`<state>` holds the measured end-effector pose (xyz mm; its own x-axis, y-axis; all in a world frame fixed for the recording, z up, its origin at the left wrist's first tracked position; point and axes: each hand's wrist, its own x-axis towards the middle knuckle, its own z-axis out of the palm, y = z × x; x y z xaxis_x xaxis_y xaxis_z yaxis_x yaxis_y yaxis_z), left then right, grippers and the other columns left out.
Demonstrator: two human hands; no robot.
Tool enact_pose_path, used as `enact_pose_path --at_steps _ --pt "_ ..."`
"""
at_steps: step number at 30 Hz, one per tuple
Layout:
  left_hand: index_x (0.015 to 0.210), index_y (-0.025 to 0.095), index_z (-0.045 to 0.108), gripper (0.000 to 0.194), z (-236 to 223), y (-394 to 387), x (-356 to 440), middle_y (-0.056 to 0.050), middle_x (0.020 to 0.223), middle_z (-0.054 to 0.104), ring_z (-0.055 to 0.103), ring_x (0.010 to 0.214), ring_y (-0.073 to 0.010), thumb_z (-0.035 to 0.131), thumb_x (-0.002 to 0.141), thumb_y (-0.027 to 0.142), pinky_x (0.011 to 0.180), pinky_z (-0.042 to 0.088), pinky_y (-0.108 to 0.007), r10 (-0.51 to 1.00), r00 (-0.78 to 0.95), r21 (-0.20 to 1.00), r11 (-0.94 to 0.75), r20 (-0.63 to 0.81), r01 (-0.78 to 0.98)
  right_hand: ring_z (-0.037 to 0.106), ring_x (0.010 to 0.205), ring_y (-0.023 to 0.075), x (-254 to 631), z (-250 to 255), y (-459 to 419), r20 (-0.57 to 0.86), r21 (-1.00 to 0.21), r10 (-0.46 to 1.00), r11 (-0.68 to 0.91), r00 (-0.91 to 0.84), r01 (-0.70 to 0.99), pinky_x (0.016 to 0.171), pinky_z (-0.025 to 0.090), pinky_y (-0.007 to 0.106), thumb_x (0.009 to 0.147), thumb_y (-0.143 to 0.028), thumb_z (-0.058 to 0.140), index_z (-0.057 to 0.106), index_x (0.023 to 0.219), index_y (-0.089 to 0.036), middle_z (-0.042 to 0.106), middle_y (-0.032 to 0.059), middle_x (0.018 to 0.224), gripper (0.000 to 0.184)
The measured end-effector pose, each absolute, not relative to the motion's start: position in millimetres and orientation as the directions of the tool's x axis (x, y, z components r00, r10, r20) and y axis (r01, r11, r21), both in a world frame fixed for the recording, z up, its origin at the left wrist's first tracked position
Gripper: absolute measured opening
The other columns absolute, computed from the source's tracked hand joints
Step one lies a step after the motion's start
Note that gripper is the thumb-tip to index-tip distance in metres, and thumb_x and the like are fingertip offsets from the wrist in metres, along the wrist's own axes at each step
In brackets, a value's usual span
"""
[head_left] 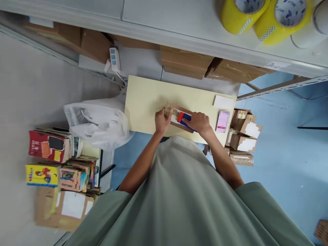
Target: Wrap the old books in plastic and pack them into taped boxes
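Right fingers (195, 119) wrap a red-and-blue tool (180, 117); left fingers (162, 115) pinch a clear strip (167, 105).

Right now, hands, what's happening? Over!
Right hand gripping blue-and-red tool over brown cardboard. Left hand at cardboard's left end. Phone to the right, seemingly out of the way.

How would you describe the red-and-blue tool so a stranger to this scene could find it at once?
Start at the pale yellow table, then find the right hand over it. The tool is in that hand, its red part toward the left hand. Bright red beside dark blue sets it apart from the brown cardboard next to it.
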<state>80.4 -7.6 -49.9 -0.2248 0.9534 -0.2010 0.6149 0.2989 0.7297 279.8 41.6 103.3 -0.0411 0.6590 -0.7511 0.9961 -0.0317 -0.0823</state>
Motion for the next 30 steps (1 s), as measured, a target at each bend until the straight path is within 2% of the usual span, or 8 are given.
enact_pose_path --at_steps 3,5,10,18,20,25,27,30 --pt "0.155 0.002 0.059 0.092 -52 -8 100 -0.033 0.135 0.072 0.06 0.142 -0.0471 0.052 0.107 0.081 0.121 0.047 -0.062 0.941 -0.293 0.62 0.333 -0.17 0.71 0.08 0.119 0.0383 279 98 39 -0.722 -0.127 0.689 -0.048 -0.059 0.991 0.093 0.06 0.039 0.11 -0.058 0.063 0.081 0.13 -0.014 0.083 0.0242 0.123 0.051" --pt "0.165 0.0 0.048 0.099 -55 -9 105 -0.036 0.142 0.067 0.056 0.146 -0.0471 0.044 0.109 0.082 0.123 0.045 -0.062 0.94 -0.3 0.575 0.337 -0.162 0.746 0.08 0.119 0.0382 279 97 37 -0.711 -0.148 0.7 -0.056 -0.067 0.987 0.092 0.06 0.039 0.11 -0.056 0.064 0.081 0.131 -0.013 0.083 0.0248 0.123 0.051" --pt "0.17 -0.001 0.043 0.096 -56 -10 105 -0.035 0.141 0.069 0.059 0.143 -0.0472 0.025 0.114 0.075 0.12 0.047 -0.06 0.933 -0.322 0.475 0.358 -0.158 0.804 0.08 0.12 0.0362 279 102 35 -0.714 -0.191 0.694 -0.067 -0.092 0.979 0.092 0.06 0.036 0.111 -0.051 0.065 0.081 0.131 -0.013 0.082 0.0242 0.127 0.045" --pt "0.17 -0.003 0.044 0.088 -50 -8 107 -0.035 0.151 0.067 0.059 0.146 -0.0481 0.024 0.117 0.065 0.123 0.046 -0.061 0.923 -0.343 0.358 0.383 -0.172 0.852 0.081 0.118 0.0349 309 136 13 -0.698 -0.237 0.708 -0.085 -0.108 0.968 0.09 0.06 0.035 0.111 -0.054 0.065 0.079 0.135 -0.015 0.083 0.0223 0.125 0.047" --pt "0.17 -0.002 0.044 0.088 -51 -8 107 -0.035 0.153 0.066 0.058 0.148 -0.0479 0.023 0.117 0.065 0.124 0.046 -0.061 0.925 -0.34 0.348 0.38 -0.172 0.857 0.081 0.115 0.0361 342 147 1 -0.728 -0.211 0.68 -0.101 -0.087 0.972 0.087 0.059 0.036 0.111 -0.059 0.063 0.079 0.134 -0.013 0.084 0.0226 0.119 0.054" --pt "0.171 0.003 0.045 0.09 -59 -8 103 -0.033 0.155 0.065 0.056 0.151 -0.0475 0.025 0.116 0.071 0.128 0.043 -0.063 0.927 -0.344 0.406 0.376 -0.151 0.833 0.08 0.093 0.0338 423 151 -24 -0.82 -0.116 0.571 -0.227 0.036 0.967 0.077 0.055 0.037 0.107 -0.069 0.061 0.084 0.105 -0.015 0.082 0.018 0.094 0.059" --pt "0.17 0.003 0.046 0.092 -64 -8 101 -0.034 0.154 0.065 0.055 0.152 -0.0482 0.029 0.114 0.074 0.13 0.04 -0.064 0.931 -0.344 0.467 0.361 -0.125 0.807 0.079 0.091 0.0336 434 140 -27 -0.824 -0.1 0.563 -0.247 0.058 0.964 0.077 0.055 0.038 0.106 -0.068 0.064 0.084 0.105 -0.016 0.082 0.0171 0.094 0.055" --pt "0.167 0.003 0.049 0.094 -71 -9 98 -0.035 0.153 0.065 0.056 0.152 -0.0494 0.031 0.112 0.077 0.131 0.037 -0.066 0.939 -0.334 0.523 0.328 -0.086 0.787 0.08 0.102 0.0365 425 114 -23 -0.804 -0.063 0.587 -0.24 0.093 0.969 0.081 0.056 0.039 0.106 -0.062 0.068 0.083 0.115 -0.013 0.083 0.0213 0.104 0.052"
